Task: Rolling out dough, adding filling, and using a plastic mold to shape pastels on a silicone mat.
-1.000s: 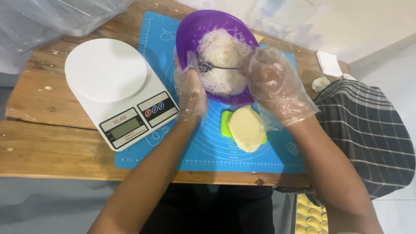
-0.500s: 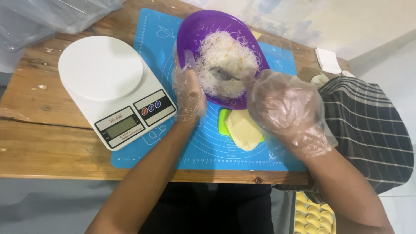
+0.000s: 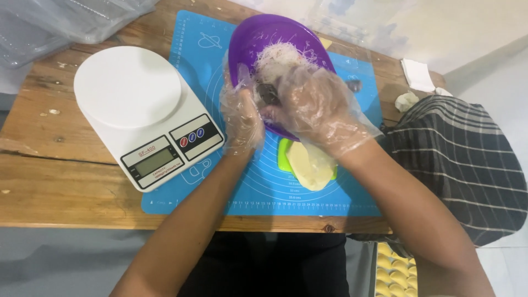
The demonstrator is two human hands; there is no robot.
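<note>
R hand (image 3: pixel 316 107), in a clear plastic glove, sits centre-upper frame over the near rim of the purple bowl (image 3: pixel 258 41). Fingers curled in around a dark utensil (image 3: pixel 268 93), prob. a spoon; only a bit of it shows thru the glove, so can't tell exactly what part is held. L hand (image 3: pixel 242 113), also gloved, is just left of it, fingers up against the bowl's left/near wall, partly closed on the rim.

Inside the bowl: white shredded filling (image 3: pixel 283 55), heaped toward the upper middle, right above both hands.

Just below the bowl, lower-centre: a pale yellow dough piece (image 3: pixel 309 165) lying on a green mould (image 3: pixel 284 157), touching the R wrist area. All on a blue silicone mat (image 3: pixel 198 49) w/ printed circles and ruler marks.

Left of frame: white kitchen scale (image 3: pixel 137 104), round platform, display facing lower left, its corner overlapping the mat. Wooden table (image 3: pixel 49 165) underneath. Upper left: clear plastic bags (image 3: pixel 66 22). Right edge: dark striped cloth (image 3: pixel 462 159); upper right, a small dough lump (image 3: pixel 407 100) and a folded white tissue (image 3: pixel 418 74).
</note>
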